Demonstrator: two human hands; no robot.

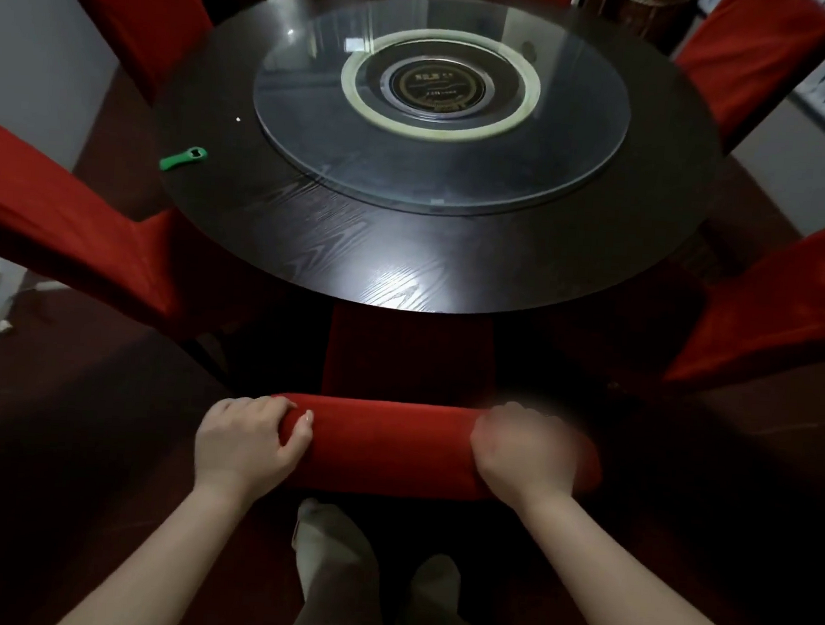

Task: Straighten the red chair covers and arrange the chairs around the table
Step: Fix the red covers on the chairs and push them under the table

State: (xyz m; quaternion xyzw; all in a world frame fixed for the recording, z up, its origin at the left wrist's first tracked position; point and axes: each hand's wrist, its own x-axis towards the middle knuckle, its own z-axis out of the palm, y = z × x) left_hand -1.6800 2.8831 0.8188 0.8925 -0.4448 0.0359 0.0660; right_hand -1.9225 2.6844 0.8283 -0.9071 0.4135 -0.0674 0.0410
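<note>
- Left of the round table (403, 272): nearer left chair (65, 219) and farther left chair (128, 14), both in red covers, backs fanned outward from the rim.
- On the table's left edge: a green bottle opener (183, 157), near the glass turntable (316, 125) but apart from it.
- Left hand (250, 440): grips the left end of the near chair's backrest (391, 450) at the table's near side, fingers curled over the top, thumb pressed on the near face of the red cover.
- Near chair seat (407, 356): tucked partly beneath the table's near rim, back roughly square to it. Looks like the arranging step for this chair, or a last tug at its cover; cannot tell which.
- Right hand (520, 454): blurred, yet clearly clamped round the right end of the same backrest, fingers curled over the top.
- Right of the table: nearer right chair (782, 299) and farther right chair (755, 63), likewise red-covered and turned toward the rim.
- Next, probably: an even push or pull from both hands to keep the backrest parallel to the rim, then a smoothing of the cover along the top before letting go.
</note>
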